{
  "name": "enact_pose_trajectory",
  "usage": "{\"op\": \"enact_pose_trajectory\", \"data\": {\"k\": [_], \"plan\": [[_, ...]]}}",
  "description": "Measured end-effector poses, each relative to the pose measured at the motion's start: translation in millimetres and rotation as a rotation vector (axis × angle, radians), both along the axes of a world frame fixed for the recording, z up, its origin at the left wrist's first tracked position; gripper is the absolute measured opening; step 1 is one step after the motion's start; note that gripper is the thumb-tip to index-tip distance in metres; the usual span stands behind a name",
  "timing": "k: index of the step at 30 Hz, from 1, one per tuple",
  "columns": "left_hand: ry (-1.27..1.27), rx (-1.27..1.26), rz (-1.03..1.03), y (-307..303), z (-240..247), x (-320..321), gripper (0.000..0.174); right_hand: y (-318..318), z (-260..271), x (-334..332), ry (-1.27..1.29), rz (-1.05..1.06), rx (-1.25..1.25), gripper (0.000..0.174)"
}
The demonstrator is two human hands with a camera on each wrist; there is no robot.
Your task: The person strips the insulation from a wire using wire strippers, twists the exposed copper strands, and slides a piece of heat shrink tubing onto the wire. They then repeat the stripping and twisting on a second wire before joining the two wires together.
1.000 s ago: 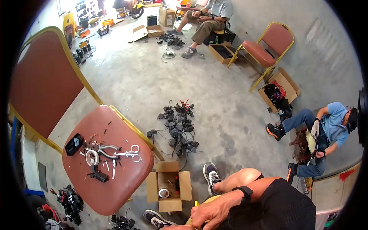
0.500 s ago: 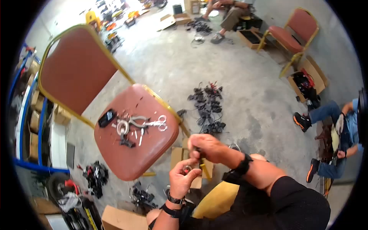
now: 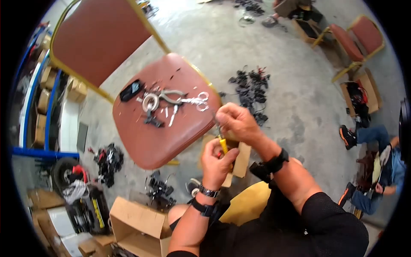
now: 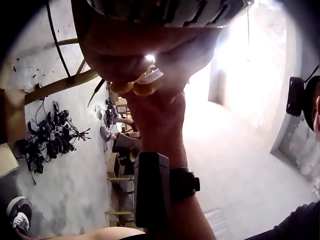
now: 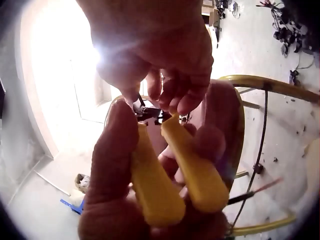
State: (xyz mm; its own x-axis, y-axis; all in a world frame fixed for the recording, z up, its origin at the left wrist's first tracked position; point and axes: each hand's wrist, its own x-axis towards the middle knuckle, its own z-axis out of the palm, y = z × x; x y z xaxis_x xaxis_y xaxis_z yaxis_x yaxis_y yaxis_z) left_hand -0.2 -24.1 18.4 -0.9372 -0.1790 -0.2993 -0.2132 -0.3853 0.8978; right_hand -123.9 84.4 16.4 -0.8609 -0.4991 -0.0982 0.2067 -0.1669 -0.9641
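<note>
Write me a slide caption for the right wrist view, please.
Left hand grips yellow-handled pliers while right hand pinches a small piece at their dark tip.

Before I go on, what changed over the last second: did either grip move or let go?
Both hands rose from the lap to the front edge of the chair seat. The left hand still grips the yellow-handled tool. The right hand has come to the tool's head and pinches a wire. The scissors and tape roll lie on the seat as before.
</note>
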Motion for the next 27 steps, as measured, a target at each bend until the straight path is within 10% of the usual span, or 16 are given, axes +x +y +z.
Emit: {"op": "enact_pose_trajectory", "data": {"k": [18,23,27], "plan": [[-0.141,0.006,0.003,-61.1,-8.3,-2.8,0.019,-71.6,11.1,-21.9,0.477,0.069,0.291,0.007],[-0.187,0.16,-0.014,-75.7,1.4,-4.3,0.035,-93.2,16.8,-27.5,0.55,-0.019,0.18,0.047],[-0.129,0.222,0.044,-78.8,-1.4,-7.8,0.041,-86.2,0.8,-36.5,0.385,-0.077,0.088,0.028]]}}
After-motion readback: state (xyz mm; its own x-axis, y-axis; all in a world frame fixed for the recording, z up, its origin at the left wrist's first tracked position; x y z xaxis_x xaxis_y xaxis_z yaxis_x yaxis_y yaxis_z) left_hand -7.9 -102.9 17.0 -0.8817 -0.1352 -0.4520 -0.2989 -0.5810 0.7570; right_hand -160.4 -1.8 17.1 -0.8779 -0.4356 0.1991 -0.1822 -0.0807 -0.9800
